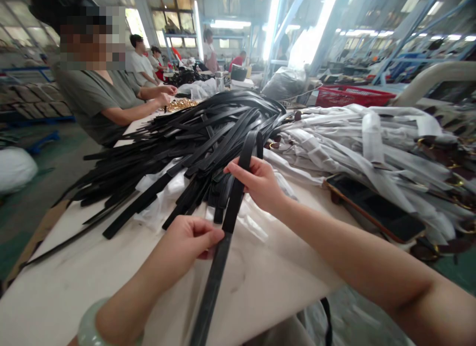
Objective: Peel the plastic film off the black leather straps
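Note:
A long black strap (pixel 233 207) runs up from the bottom edge of the view and loops over at its top. Pinched on it at the middle is my left hand (pixel 197 239), thumb at a seam where the lower part looks duller. Higher up, my right hand (pixel 256 180) grips the same strap between thumb and fingers. Behind both hands spreads a large pile of black straps (pixel 223 123), with some ends lying toward me over crumpled white wrapping (pixel 163 195).
White-wrapped straps (pixel 334 138) with gold-coloured buckles fill the right side. A dark phone (pixel 375 204) lies beside them on the pale table (pixel 275 266). Behind is a red basket (pixel 353 95). At the left, a person in a grey-green shirt (pixel 96 95) works beside gold-coloured pieces (pixel 180 105).

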Demonstrator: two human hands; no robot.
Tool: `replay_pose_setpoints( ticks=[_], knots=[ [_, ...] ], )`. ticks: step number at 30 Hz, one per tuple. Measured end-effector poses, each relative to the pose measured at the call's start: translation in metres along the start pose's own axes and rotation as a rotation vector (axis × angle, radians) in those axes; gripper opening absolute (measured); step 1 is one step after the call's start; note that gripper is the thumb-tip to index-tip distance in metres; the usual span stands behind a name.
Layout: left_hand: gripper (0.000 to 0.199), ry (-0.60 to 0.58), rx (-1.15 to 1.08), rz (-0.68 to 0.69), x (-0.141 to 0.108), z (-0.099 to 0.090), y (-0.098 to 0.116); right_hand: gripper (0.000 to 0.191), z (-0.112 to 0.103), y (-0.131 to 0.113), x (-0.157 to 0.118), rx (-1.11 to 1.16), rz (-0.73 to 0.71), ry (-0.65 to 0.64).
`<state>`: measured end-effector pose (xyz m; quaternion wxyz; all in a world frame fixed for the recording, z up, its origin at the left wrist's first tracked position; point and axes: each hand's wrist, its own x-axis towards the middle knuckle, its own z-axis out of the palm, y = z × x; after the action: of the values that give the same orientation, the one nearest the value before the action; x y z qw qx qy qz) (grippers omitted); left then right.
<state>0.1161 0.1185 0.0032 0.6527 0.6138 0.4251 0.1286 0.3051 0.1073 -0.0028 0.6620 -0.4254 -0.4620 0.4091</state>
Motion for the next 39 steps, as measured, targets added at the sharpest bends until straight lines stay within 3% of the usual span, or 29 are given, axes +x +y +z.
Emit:
replay_pose_setpoints(
  ticks=[5, 6, 8, 10, 12, 17, 20, 23, 29, 33, 35, 39],
  knots=[
    [0.032, 0.084, -0.164, 0.098, 0.002, -0.005, 0.002, 0.04, 0.009, 0.007, -0.015, 0.018, 0.14, -0.447],
    [0.033, 0.073, -0.161, 0.089, 0.001, -0.006, 0.003, 0.044, 0.009, 0.007, -0.014, 0.062, 0.176, -0.442],
    [0.033, 0.034, -0.119, 0.043, 0.0, -0.007, 0.005, 0.047, 0.004, 0.008, -0.006, 0.18, 0.243, -0.28],
    [0.034, 0.006, -0.068, 0.006, -0.001, -0.008, 0.006, 0.041, -0.001, 0.008, 0.001, 0.263, 0.276, -0.083],
    [0.034, 0.031, -0.076, 0.015, 0.001, -0.008, 0.004, 0.034, -0.001, 0.009, 0.001, 0.226, 0.249, -0.018],
    [0.037, 0.141, -0.208, 0.063, 0.007, -0.011, -0.001, 0.044, 0.019, 0.011, -0.022, 0.019, 0.187, -0.342],
    [0.039, 0.139, -0.171, 0.032, 0.006, -0.011, 0.001, 0.047, 0.018, 0.009, -0.021, 0.06, 0.148, -0.17],
    [0.038, 0.143, -0.125, 0.038, 0.005, -0.008, 0.003, 0.039, 0.011, 0.009, -0.014, 0.092, 0.096, -0.011],
    [0.035, 0.192, -0.18, 0.122, 0.01, -0.01, -0.003, 0.045, 0.021, 0.015, -0.024, -0.127, 0.182, -0.291],
    [0.036, 0.151, -0.128, 0.088, 0.012, -0.014, -0.005, 0.038, 0.016, 0.014, -0.016, -0.029, 0.1, -0.039],
    [0.036, 0.144, -0.097, 0.088, 0.012, -0.013, -0.004, 0.036, 0.012, 0.015, -0.012, 0.052, 0.111, -0.007],
    [0.039, 0.199, -0.111, 0.137, 0.012, -0.012, -0.003, 0.035, 0.014, 0.021, -0.017, -0.051, 0.309, -0.318]
  ],
)
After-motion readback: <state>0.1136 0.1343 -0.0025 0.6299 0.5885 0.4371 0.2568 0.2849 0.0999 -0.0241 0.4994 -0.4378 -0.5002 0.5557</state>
